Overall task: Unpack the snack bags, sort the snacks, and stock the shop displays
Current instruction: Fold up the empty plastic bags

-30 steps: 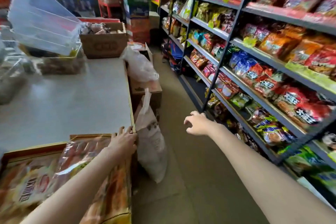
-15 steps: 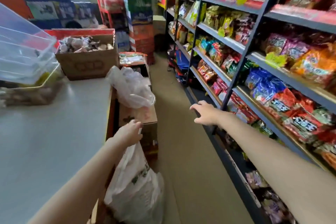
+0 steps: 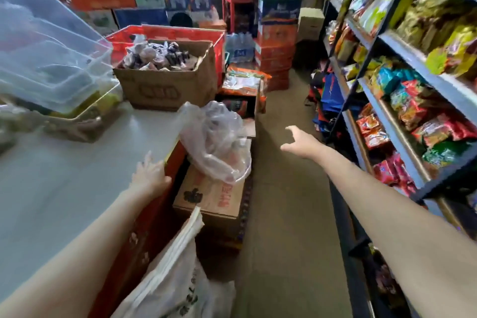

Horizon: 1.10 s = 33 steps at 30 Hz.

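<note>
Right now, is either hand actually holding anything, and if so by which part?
Nothing is held. The left hand rests with straight fingers on the edge of the counter; the right hand reaches out open above the aisle floor.

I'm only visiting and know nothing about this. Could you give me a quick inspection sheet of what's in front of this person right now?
Surface: pale counter, mostly bare at the near end.
Job's things: open cardboard box of wrapped snacks on the counter; white sack beside it on the floor; clear plastic bag on a carton.
Clutter: stacked clear tubs.
Hands: left hand rests on the counter edge; right hand open in the aisle, holding nothing.
Cables: nothing seen.
Surroundings: stocked snack shelves; stacked cartons behind.
</note>
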Tool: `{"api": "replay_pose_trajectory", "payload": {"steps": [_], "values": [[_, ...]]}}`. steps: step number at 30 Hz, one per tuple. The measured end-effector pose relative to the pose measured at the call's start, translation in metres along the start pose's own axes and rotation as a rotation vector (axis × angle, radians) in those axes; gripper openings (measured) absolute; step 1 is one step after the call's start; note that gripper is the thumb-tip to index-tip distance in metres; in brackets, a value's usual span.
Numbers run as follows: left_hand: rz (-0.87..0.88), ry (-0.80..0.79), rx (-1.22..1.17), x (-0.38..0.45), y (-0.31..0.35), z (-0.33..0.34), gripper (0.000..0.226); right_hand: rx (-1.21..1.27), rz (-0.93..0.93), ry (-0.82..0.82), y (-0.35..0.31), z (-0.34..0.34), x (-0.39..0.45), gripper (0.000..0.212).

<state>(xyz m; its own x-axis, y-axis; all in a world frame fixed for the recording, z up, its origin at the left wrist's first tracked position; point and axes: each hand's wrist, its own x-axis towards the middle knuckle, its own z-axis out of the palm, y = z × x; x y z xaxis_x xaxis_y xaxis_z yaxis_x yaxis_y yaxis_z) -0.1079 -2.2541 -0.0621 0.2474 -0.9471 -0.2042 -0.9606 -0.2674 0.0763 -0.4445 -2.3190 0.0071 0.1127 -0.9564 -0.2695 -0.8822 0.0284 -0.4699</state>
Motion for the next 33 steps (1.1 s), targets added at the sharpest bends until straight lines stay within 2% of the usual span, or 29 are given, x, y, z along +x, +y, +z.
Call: {"api": "replay_pose_trajectory", "payload": {"steps": [3, 6, 10, 15, 19, 23, 25, 27, 31, 33], "values": [[0.061, 0.071, 0.035, 0.031, 0.020, -0.008, 0.054, -0.127, -0.119, -0.134, -0.018, 0.014, 0.062, 0.059], [-0.038, 0.099, 0.053, 0.081, 0.018, -0.011, 0.057, -0.261, -0.235, -0.288, -0.028, 0.025, 0.128, 0.062], [-0.165, 0.052, 0.030, 0.166, 0.021, -0.006, 0.059, -0.345, -0.296, -0.272, -0.026, 0.010, 0.214, 0.056], [-0.018, -0.136, -0.009, 0.278, 0.068, 0.016, 0.066, -0.435, -0.257, -0.256, -0.024, -0.022, 0.320, 0.054], [-0.118, -0.233, -0.026, 0.320, 0.090, 0.011, 0.074, -0.444, -0.293, -0.297, -0.044, -0.042, 0.369, 0.052], [-0.227, -0.290, -0.040, 0.334, 0.093, -0.008, 0.063, -0.439, -0.340, -0.334, -0.059, -0.051, 0.402, 0.048], [-0.173, -0.230, -0.125, 0.333, 0.094, -0.019, 0.053, -0.419, -0.365, -0.371, -0.061, -0.049, 0.415, 0.048], [-0.064, -0.091, -0.284, 0.329, 0.101, -0.041, 0.048, -0.374, -0.407, -0.391, -0.065, -0.049, 0.424, 0.050], [0.139, 0.364, -0.412, 0.326, 0.125, -0.114, 0.041, -0.104, -0.581, -0.347, -0.094, -0.066, 0.433, 0.075], [0.226, 0.504, -0.390, 0.319, 0.140, -0.146, 0.032, 0.010, -0.706, -0.349, -0.112, -0.078, 0.437, 0.090]]}}
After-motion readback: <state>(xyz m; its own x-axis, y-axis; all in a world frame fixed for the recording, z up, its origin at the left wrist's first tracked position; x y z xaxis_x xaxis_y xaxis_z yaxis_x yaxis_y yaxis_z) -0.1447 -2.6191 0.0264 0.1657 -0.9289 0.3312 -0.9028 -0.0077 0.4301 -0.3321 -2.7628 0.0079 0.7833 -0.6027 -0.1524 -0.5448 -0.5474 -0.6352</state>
